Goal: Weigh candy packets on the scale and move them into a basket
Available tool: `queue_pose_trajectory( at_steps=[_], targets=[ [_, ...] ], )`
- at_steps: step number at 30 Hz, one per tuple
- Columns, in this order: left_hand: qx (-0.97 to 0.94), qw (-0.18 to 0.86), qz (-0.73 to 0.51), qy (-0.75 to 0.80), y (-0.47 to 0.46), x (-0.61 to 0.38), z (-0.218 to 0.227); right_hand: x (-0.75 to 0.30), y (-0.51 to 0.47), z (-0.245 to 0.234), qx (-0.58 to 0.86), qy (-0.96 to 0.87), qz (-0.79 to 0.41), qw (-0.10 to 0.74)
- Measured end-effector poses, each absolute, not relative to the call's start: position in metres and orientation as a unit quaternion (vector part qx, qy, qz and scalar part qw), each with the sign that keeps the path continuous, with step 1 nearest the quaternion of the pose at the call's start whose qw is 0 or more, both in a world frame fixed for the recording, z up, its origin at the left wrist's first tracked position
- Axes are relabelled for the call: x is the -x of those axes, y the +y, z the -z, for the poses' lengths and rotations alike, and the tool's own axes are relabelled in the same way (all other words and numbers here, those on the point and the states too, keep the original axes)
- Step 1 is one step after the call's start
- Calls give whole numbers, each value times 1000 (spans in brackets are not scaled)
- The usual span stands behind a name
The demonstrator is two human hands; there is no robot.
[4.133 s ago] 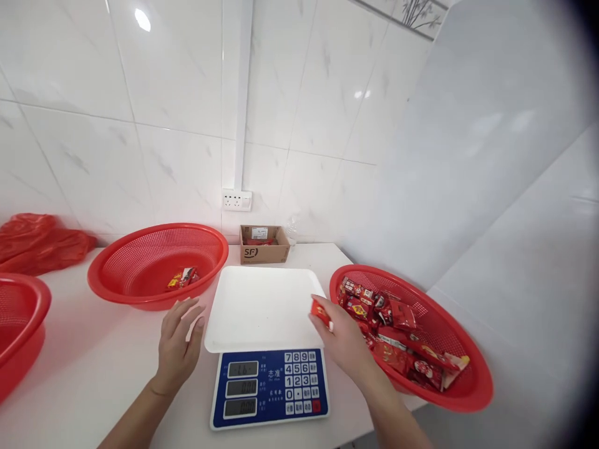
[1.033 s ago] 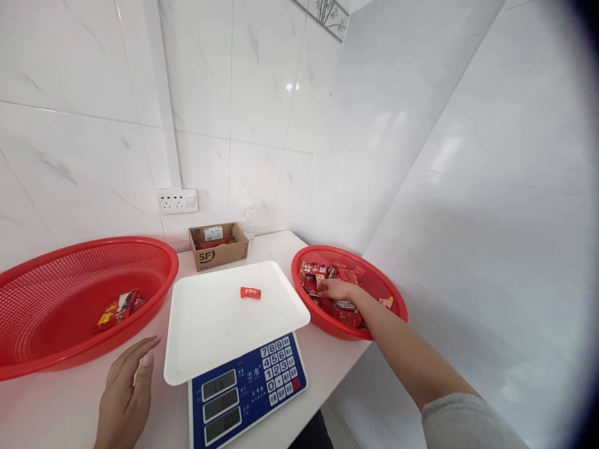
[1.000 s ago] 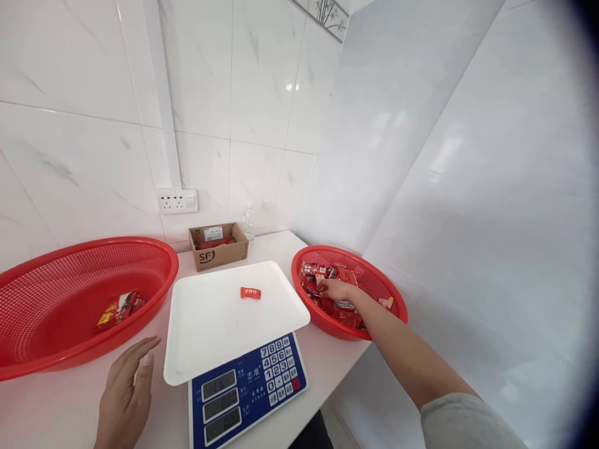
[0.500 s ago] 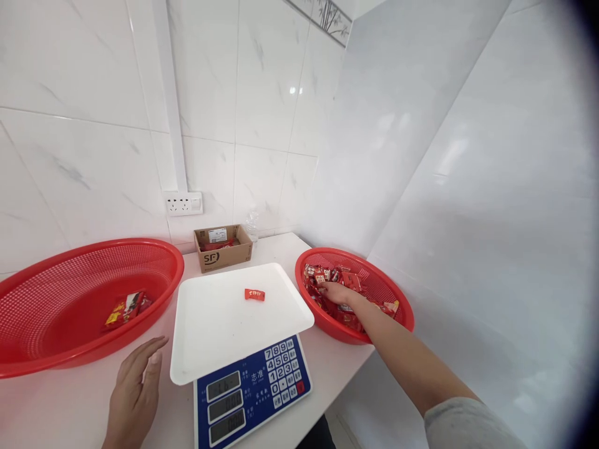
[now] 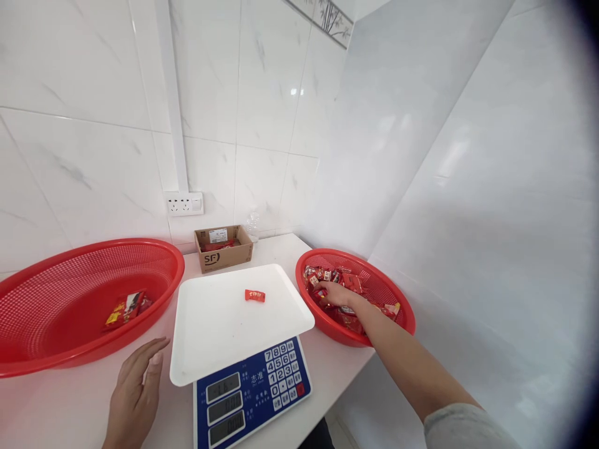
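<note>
My right hand (image 5: 337,295) reaches into the red basket (image 5: 397,293) on the right, among red-wrapped candies (image 5: 350,282). Its fingertips are down in the heap, and whether they grip a piece is hidden. To the left of the scale, my left hand (image 5: 138,386) hovers over or rests on the table, empty, with thumb and fingers apart. Between the hands stands a digital scale (image 5: 253,386) with a blue keypad panel and a white weighing tray (image 5: 210,330). One small red wrapped candy (image 5: 255,295) lies on that tray.
A larger red basket (image 5: 88,255) on the left holds a few red and yellow packets (image 5: 125,310). Behind the scale sit an open cardboard box (image 5: 229,257) with red items inside and a clear plastic bottle (image 5: 253,226). Tiled walls close off the table's back and right.
My right hand has shifted slightly within the candies in the right basket. The left hand and the candy on the tray are practically unmoved.
</note>
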State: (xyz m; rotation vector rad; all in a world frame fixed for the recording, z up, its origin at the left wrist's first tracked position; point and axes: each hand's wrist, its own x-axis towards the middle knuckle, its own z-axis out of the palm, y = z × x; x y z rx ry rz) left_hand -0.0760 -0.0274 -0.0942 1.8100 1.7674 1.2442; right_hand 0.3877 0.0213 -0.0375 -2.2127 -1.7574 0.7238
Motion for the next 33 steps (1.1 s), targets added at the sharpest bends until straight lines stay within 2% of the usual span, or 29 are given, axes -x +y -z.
queue_pose_trajectory(
  at_steps=[13, 20, 27, 33],
  targets=[
    [-628, 156, -439, 623, -27, 78, 97, -387, 14, 15, 743, -583, -217, 248],
    [-639, 138, -460, 601, -27, 80, 101, -311, 10, -17, 652, -645, -217, 335],
    [-632, 143, -459, 607, -27, 81, 102, -213, -12, -8, 530, -739, -317, 271],
    [-634, 138, -469, 599, -26, 81, 103, -191, -24, -3, 504, -830, -167, 172]
  ],
)
